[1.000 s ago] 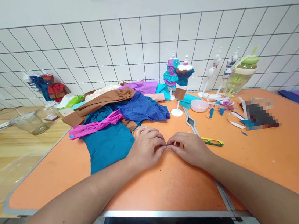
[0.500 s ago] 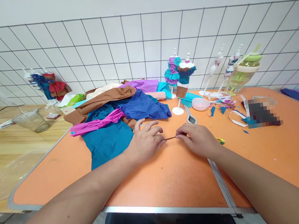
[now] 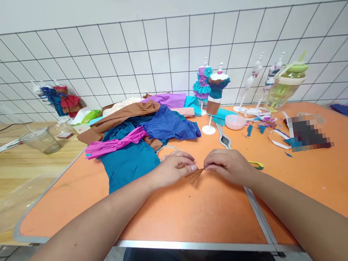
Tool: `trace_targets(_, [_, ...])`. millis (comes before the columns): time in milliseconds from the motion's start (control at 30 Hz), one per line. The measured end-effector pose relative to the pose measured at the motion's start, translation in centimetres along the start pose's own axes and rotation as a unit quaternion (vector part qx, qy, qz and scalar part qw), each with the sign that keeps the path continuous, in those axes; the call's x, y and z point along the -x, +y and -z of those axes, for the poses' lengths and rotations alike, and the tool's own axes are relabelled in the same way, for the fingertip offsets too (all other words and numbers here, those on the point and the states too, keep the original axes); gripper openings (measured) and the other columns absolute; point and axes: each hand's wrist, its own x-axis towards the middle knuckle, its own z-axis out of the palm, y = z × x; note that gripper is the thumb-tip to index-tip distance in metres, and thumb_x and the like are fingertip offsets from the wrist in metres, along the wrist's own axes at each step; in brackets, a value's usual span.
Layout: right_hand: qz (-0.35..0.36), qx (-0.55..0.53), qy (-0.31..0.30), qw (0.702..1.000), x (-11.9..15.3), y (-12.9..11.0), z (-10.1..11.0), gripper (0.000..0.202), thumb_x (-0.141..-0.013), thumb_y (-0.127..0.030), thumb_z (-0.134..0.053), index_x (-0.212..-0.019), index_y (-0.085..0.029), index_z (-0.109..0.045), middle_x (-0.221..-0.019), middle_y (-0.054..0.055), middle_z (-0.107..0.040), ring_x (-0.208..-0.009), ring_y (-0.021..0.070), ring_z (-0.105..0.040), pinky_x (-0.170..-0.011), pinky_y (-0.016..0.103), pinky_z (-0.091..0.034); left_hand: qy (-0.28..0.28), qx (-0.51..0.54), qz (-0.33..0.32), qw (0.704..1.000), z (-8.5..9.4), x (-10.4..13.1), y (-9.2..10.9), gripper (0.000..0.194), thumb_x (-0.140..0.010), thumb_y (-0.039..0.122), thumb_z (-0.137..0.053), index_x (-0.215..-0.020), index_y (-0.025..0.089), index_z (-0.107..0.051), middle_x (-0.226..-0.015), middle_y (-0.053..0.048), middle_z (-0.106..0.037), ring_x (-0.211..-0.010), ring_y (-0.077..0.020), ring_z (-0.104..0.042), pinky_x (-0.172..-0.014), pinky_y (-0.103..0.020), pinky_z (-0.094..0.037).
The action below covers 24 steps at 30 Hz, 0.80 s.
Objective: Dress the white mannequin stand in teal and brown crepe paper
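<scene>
A small piece of brown pleated paper [image 3: 194,175] is held low over the orange table, its folds fanned out on the left side. My right hand [image 3: 228,165] pinches its narrow end between thumb and fingers. My left hand [image 3: 175,167] is closed at the fanned end, fingertips on the folds. Just behind my left hand lie a teal paper sheet [image 3: 130,167] and a thin pale ring [image 3: 167,149]. Yellow-handled scissors [image 3: 257,165] rest beside my right wrist, partly hidden by it.
Crumpled coloured paper [image 3: 169,124] is piled at the back. Paper-dressed stands [image 3: 216,98] stand near the wall, with a pink bowl [image 3: 235,122] and a green-lidded bottle [image 3: 291,86] to their right. A clear cup [image 3: 41,141] tilts at left on the wooden table [image 3: 8,171].
The brown paper, earlier a thin strip between my hands, now spreads into a fan on its left side. My left fingers have come down and curled in; the hands are closer together.
</scene>
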Motion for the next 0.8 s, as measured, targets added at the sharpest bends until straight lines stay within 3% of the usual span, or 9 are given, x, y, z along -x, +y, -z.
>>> trace_targets(100, [0.004, -0.006, -0.011, 1.000, 0.0, 0.0, -0.2, 0.017, -0.093, -0.019, -0.051, -0.087, -0.021, -0.066, -0.085, 0.002, -0.070, -0.078, 0.0128, -0.064, -0.070, 0.023, -0.045, -0.031, 0.069, 0.009, 0.997, 0.0, 0.0, 0.3, 0.035, -0.082, 0.051, -0.062, -0.080, 0.017, -0.071, -0.102, -0.009, -0.069, -0.097, -0.0202, -0.062, -0.093, -0.032, -0.045])
trace_targets(167, [-0.007, -0.004, -0.021, 1.000, 0.0, 0.0, -0.3, 0.016, -0.093, -0.020, -0.051, -0.087, -0.021, -0.066, -0.085, 0.002, -0.070, -0.078, 0.0129, -0.064, -0.070, 0.023, -0.045, -0.011, 0.141, 0.049, 0.989, 0.0, 0.0, 0.4, 0.038, -0.082, 0.053, -0.061, -0.079, 0.015, -0.067, -0.092, -0.008, -0.069, -0.087, -0.0182, -0.062, -0.084, -0.031, -0.047])
trace_targets(233, [-0.022, 0.003, -0.024, 0.999, 0.0, -0.1, -0.5, 0.016, -0.093, -0.020, -0.051, -0.087, -0.022, -0.066, -0.087, 0.001, -0.070, -0.078, 0.0132, -0.064, -0.069, 0.024, -0.045, 0.010, 0.198, 0.088, 0.976, -0.2, 0.0, 0.5, 0.040, -0.083, 0.054, -0.059, -0.087, 0.014, -0.065, -0.086, -0.006, -0.068, -0.081, -0.0168, -0.062, -0.077, -0.029, -0.048])
trace_targets(333, [-0.038, 0.015, -0.009, 0.999, 0.0, -0.3, -0.6, 0.016, -0.094, -0.022, -0.051, -0.088, -0.021, -0.066, -0.088, 0.001, -0.070, -0.079, 0.0135, -0.064, -0.068, 0.024, -0.044, -0.015, 0.238, 0.114, 0.964, -0.7, 0.1, 0.4, 0.048, -0.076, 0.049, -0.069, -0.109, 0.016, -0.060, -0.081, -0.002, -0.067, -0.077, -0.0160, -0.062, -0.071, -0.027, -0.048])
trace_targets(433, [-0.051, 0.029, 0.015, 0.998, 0.0, -0.4, -0.5, 0.016, -0.094, -0.024, -0.051, -0.090, -0.021, -0.067, -0.087, 0.002, -0.070, -0.080, 0.0140, -0.064, -0.068, 0.024, -0.044, -0.018, 0.249, 0.105, 0.963, -1.2, 0.3, 0.2, 0.058, -0.068, 0.037, -0.078, -0.118, 0.016, -0.056, -0.090, -0.004, -0.069, -0.084, -0.0180, -0.065, -0.072, -0.027, -0.049])
trace_targets(533, [-0.052, 0.044, 0.025, 0.997, 0.0, -0.2, -0.3, 0.018, -0.095, -0.026, -0.050, -0.089, -0.021, -0.067, -0.087, 0.002, -0.070, -0.080, 0.0142, -0.064, -0.068, 0.025, -0.044, -0.023, 0.280, 0.098, 0.955, -1.0, 0.4, 0.4, 0.058, -0.070, 0.033, -0.076, -0.122, 0.017, -0.055, -0.096, -0.007, -0.070, -0.088, -0.0196, -0.067, -0.075, -0.030, -0.050])
trace_targets(700, [-0.050, 0.064, 0.040, 0.996, 0.1, -0.2, -0.2, 0.020, -0.096, -0.029, -0.049, -0.090, -0.022, -0.066, -0.088, 0.003, -0.071, -0.081, 0.0147, -0.064, -0.068, 0.025, -0.043, -0.018, 0.310, 0.118, 0.943, 0.1, 0.3, 0.9, 0.041, -0.082, 0.033, -0.063, -0.120, 0.017, -0.059, -0.078, -0.003, -0.072, -0.081, -0.0175, -0.068, -0.082, -0.033, -0.049])
trace_targets(800, [-0.057, 0.067, 0.040, 0.995, 0.0, -0.5, -0.3, 0.019, -0.096, -0.028, -0.050, -0.091, -0.022, -0.066, -0.088, 0.002, -0.070, -0.081, 0.0141, -0.064, -0.067, 0.024, -0.042, -0.014, 0.282, 0.110, 0.953, 0.0, 0.3, 0.7, 0.034, -0.082, 0.030, -0.060, -0.114, 0.017, -0.061, -0.078, -0.003, -0.071, -0.071, -0.0159, -0.066, -0.075, -0.032, -0.050])
